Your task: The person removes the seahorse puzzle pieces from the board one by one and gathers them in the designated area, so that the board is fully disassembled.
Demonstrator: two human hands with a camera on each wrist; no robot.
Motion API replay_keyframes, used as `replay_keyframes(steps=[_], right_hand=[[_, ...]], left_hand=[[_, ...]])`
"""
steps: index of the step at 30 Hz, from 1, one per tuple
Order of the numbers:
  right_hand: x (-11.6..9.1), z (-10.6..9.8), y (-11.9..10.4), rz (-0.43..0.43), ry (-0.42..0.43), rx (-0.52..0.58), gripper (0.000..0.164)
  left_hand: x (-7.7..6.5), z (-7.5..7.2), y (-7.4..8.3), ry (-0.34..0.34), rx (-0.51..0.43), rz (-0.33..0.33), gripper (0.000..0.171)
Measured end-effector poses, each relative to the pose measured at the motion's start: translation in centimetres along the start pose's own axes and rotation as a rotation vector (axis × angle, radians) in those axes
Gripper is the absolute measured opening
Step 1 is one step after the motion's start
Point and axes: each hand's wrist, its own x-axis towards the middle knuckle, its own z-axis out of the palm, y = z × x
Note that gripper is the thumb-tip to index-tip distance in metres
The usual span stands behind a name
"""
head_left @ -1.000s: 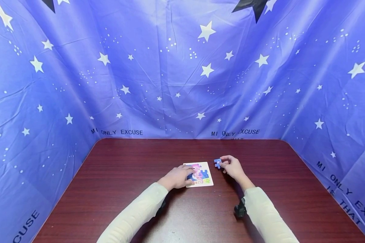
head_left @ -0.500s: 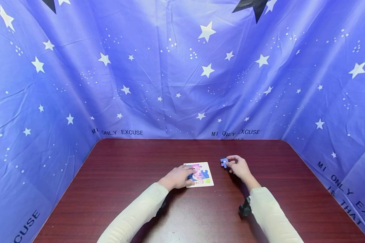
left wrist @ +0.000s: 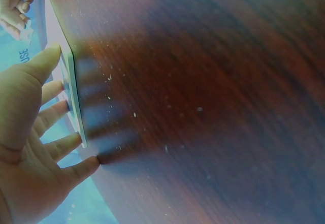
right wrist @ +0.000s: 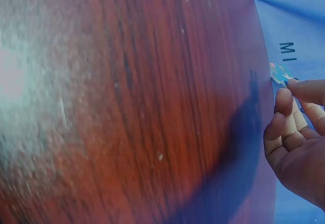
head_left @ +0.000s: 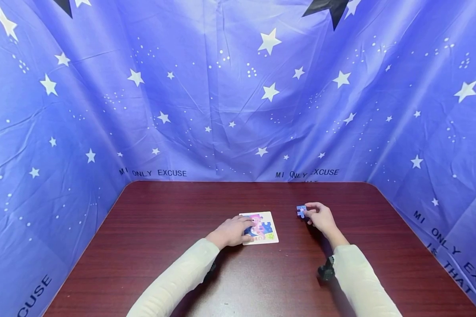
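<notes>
blue jigsaw piece with a pale star on it is out to the right of the puzzle board, lifted off the bench and not touching the board. right hand has it, grip clamped on the piece between thumb and fingertips, with the piece poking out toward the board side. left hand is a different story: grip's apart, fingers spread and resting over the left part of the board, thumb on the near edge. board's partly filled, pink and blue pieces plus a yellow-green bit at the near right corner, and bare white showing at the far right. it's lying flat on the reddish-brown wood-grain bench. both sleeves are cream, and there's a black wrist camera under the right one. behind it all hangs a blue-purple star-print backdrop with black lettering.
</notes>
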Motion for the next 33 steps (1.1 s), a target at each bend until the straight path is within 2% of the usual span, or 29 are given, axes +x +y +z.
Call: replay_keyframes(steps=[17, 33], right_hand=[[-0.1, -2.0, 0.8, 0.058, 0.043, 0.074, 0.038], [-0.4, -3.3, 2.0, 0.120, 0.075, 0.067, 0.039]], left_hand=[[0.0, 0.0, 0.0, 0.001, -0.001, 0.009, 0.050], [-0.1, -0.1, 0.1, -0.002, 0.008, 0.011, 0.050]])
